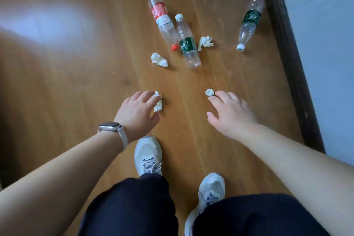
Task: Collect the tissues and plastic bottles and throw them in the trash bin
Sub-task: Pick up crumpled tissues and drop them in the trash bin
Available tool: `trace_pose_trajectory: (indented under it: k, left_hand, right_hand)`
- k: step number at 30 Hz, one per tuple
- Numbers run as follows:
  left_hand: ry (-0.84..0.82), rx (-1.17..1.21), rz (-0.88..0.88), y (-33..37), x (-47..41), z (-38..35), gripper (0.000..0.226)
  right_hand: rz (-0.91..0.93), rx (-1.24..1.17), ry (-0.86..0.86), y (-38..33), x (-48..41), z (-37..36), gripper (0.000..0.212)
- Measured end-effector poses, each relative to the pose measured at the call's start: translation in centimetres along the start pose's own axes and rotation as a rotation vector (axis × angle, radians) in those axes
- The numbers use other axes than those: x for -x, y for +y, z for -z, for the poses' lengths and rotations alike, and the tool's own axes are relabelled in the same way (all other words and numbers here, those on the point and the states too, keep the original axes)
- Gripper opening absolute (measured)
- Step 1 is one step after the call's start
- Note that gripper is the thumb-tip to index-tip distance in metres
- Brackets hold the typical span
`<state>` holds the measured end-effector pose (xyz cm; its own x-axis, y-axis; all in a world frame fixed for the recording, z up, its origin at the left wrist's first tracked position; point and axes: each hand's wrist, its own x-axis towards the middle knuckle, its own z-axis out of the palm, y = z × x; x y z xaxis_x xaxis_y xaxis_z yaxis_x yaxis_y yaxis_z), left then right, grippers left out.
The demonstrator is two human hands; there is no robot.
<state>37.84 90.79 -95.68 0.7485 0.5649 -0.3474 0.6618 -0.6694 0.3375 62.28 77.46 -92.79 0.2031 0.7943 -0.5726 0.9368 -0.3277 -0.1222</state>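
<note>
Tissues (159, 60) lie crumpled, white, beside clear capped bottles (188, 44)

Left hand (137, 109) on one tissue (158, 104), right hand (231, 111) touching second tissue (209, 92), bottles (188, 45) beyond.

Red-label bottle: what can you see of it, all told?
The red-label bottle is clear plastic, seemingly empty, with a red-and-white label and a red cap. It lies on its side on the wood floor, cap toward the person, alongside a green-label bottle, close or touching. Nothing else touches it.
</note>
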Motion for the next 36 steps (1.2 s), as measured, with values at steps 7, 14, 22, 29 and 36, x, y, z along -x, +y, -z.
trace_pose_trajectory:
  k: [7,14,22,29,36]
  left_hand:
    - [-0.127,-0.091,0.041,-4.0,-4.5,-10.6,0.064]
    - [-0.183,-0.164,0.068,-6.3,-6.7,-15.3,0.076]
    - [-0.156,-0.132,0.024,-7.1,-7.0,-17.1,0.041]
    - [-0.041,0.141,0.109,-7.0,-6.9,-14.6,0.038]
    - [0.215,0.316,0.162,-3.0,-3.5,-6.2,0.036]
  right_hand:
    - [-0.052,0.0,0.015,4.8,-8.2,-9.9,0.052]
    - [-0.133,-0.088,0.028,6.9,-13.1,-15.0,0.054]
    - [-0.123,-0.126,0.025,6.0,-14.7,-17.6,0.027]
    - [-0.104,-0.197,0.078,5.0,-13.9,-15.5,0.022]
    - [-0.067,-0.321,0.144,1.3,-8.6,-8.0,0.019]
